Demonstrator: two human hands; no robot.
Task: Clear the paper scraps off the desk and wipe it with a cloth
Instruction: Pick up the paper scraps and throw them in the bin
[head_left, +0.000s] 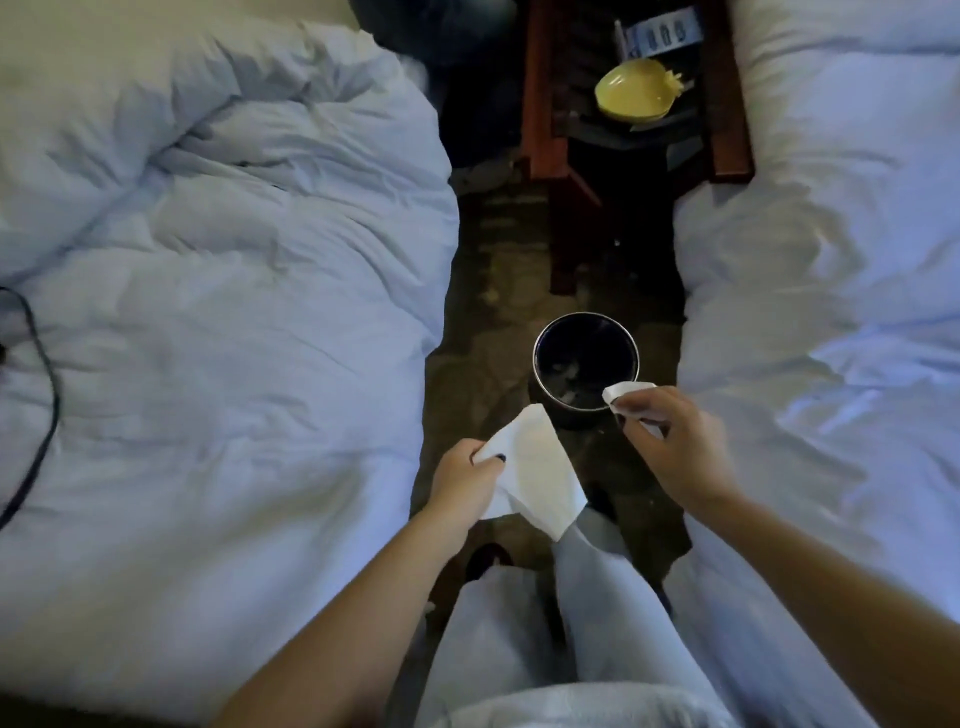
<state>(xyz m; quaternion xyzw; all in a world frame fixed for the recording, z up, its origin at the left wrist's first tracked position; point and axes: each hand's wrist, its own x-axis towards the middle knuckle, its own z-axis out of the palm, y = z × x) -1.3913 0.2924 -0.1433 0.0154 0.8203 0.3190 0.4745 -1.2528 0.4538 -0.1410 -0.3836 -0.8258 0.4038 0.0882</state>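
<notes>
I stand in a narrow aisle between two beds. My left hand (465, 480) grips a white folded cloth (535, 473) that hangs open below its fingers. My right hand (670, 441) pinches a small white paper scrap (626, 391) right over the near rim of a round dark waste bin (587, 364) on the floor. Some pale scraps lie inside the bin. The desk (540, 104), a dark wooden piece with reddish edges, stands at the far end of the aisle.
White duvets cover the left bed (208, 312) and the right bed (831, 260). A yellow bowl-like object (631, 93) and a blue-white card (660, 36) sit on the desk. A black cable (41, 364) crosses the left bed. My legs fill the bottom centre.
</notes>
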